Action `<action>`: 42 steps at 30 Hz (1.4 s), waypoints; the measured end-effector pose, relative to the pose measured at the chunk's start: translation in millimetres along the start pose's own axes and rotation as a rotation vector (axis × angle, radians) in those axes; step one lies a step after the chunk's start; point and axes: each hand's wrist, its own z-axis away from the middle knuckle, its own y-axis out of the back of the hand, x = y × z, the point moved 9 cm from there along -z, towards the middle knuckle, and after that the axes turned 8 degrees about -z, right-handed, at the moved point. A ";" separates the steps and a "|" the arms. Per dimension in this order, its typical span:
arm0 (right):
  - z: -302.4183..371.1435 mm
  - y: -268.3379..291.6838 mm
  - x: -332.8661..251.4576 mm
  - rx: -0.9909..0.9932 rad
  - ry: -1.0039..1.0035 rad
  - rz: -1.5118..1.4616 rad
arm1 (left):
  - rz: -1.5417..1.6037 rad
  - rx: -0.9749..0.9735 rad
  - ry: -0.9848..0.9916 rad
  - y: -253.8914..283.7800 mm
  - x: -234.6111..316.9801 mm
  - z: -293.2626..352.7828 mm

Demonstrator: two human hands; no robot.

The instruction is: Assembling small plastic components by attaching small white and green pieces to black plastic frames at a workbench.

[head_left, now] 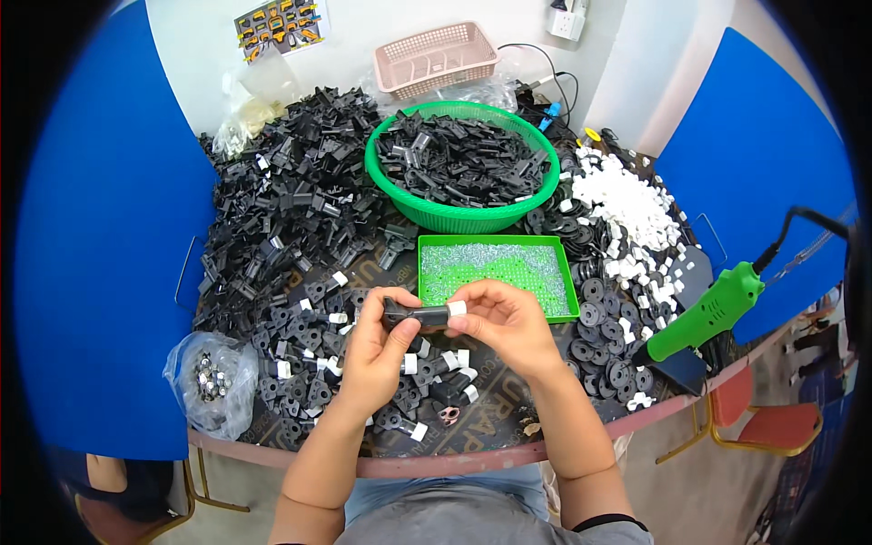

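Above the near middle of the table, my left hand (372, 359) grips a black plastic part (429, 315) by its wider end. A small white plastic piece (457, 310) sits at the part's right end, pinched between the thumb and fingers of my right hand (510, 331). Whether the white piece is fully seated, I cannot tell. Just beyond my hands lies a green tray (570, 289) of small silvery metal pieces, probably screws. Below and left of them are several black parts with white ends (411, 364).
A green basket (454, 216) of black parts stands behind the tray. Loose black parts (291, 195) heap at left, beside a plastic bag (186, 386) of metal pieces. White pieces (627, 200) and black discs (595, 316) lie right. A green power screwdriver (704, 318) hangs at right.
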 end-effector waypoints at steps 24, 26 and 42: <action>5.9 -15.2 21.4 -0.071 -0.054 0.081 | -0.554 -0.019 -0.185 -5.7 13.4 10.1; 6.9 -13.8 37.6 -0.082 -0.149 0.440 | -0.711 -0.154 -0.150 -6.5 17.6 4.7; -98.7 72.2 -56.0 0.500 0.497 1.309 | -1.505 0.459 0.421 248.9 -19.4 -70.7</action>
